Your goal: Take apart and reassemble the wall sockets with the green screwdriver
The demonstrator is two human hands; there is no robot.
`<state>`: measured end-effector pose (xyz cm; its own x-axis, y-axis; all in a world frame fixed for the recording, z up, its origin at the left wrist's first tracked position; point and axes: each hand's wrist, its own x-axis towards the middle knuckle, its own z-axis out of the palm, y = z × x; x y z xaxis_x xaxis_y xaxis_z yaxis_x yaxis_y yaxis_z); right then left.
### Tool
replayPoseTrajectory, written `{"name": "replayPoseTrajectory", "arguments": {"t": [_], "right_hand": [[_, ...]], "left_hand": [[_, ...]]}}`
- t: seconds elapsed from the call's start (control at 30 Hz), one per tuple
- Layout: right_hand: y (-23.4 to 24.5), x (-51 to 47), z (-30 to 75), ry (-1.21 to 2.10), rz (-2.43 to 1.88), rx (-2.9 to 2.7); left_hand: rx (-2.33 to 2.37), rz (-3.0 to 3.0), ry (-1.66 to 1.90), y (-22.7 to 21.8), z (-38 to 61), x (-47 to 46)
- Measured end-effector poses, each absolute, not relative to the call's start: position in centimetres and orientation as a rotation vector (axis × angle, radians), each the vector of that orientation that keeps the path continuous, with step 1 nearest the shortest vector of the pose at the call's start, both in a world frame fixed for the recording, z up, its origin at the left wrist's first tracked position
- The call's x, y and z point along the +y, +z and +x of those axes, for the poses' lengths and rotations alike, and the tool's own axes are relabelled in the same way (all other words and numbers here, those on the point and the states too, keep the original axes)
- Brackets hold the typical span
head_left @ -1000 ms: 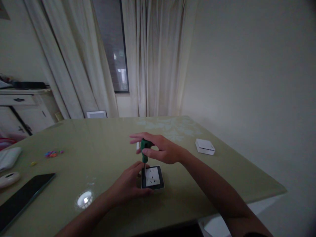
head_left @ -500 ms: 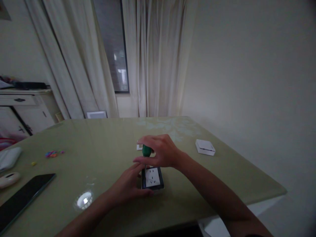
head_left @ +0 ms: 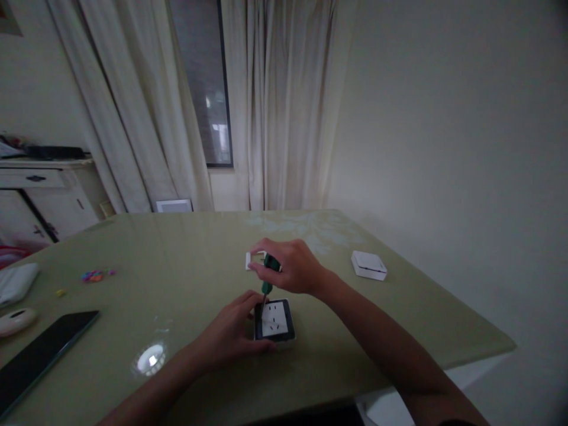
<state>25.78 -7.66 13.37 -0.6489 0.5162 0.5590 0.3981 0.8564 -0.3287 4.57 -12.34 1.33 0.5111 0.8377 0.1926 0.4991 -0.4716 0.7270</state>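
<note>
A wall socket (head_left: 275, 319) with a white face and a dark frame lies face up on the table, close to me. My left hand (head_left: 237, 325) grips it from the left, fingers at its far edge and thumb along the near one. Above it, my right hand (head_left: 290, 266) holds a screwdriver (head_left: 267, 287) by its green handle. The shaft slants down to the left side of the socket; whether the tip sits in a screw is too small to tell. Behind the right hand lies a white frame (head_left: 248, 261), partly covered by the fingers.
On the table (head_left: 199, 248), a white box (head_left: 369, 265) lies to the right. To the left are a black phone (head_left: 44, 355), a white rounded case (head_left: 18, 322), small colourful pieces (head_left: 93, 276) and a yellow bit (head_left: 61, 293). A wall borders the right side.
The right hand has shifted its fingers on the screwdriver's handle, which now tilts to the right and shows more of its length. The left hand and socket have stayed in place.
</note>
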Motion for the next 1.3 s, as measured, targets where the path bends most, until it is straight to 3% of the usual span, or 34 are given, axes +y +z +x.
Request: {"name": "replayPoseTrajectory", "arguments": {"t": [0.07,0.23,0.4,0.57,0.77,0.93,1.0,1.2,1.3], "right_hand": [[13.4,-7.6,25.7,0.114,-0.749,-2.32],[13.5,-7.5,25.9,0.449,-0.391,-2.438],[13.3,-8.0,25.6,0.017,-0.675,-2.362],[14.1,-7.9,26.0,0.366,-0.43,-2.454],[13.3,-7.3,25.9,-0.034,-0.758,-2.331],[14.8,-7.8,26.8,0.707,-0.312,-2.47],[14.9,-7.6,26.9,0.851,-0.256,-2.459],[13.1,-7.1,25.6,0.192,-0.593,-2.291],[13.6,-7.2,26.0,0.384,-0.528,-2.368]], "left_hand": [[1.087,2.157,0.721,1.4,4.6,-12.3],[1.113,2.158,0.716,1.4,4.6,-12.4],[1.105,2.152,0.733,1.3,4.6,-12.4],[1.073,2.163,0.71,1.7,4.8,-12.4],[1.068,2.177,0.717,1.7,4.7,-12.4],[1.085,2.207,0.733,1.0,4.5,-12.2],[1.097,2.21,0.739,0.9,4.5,-12.2],[1.144,2.21,0.727,1.3,4.6,-12.3],[1.14,2.215,0.72,1.6,4.7,-12.4]]}}
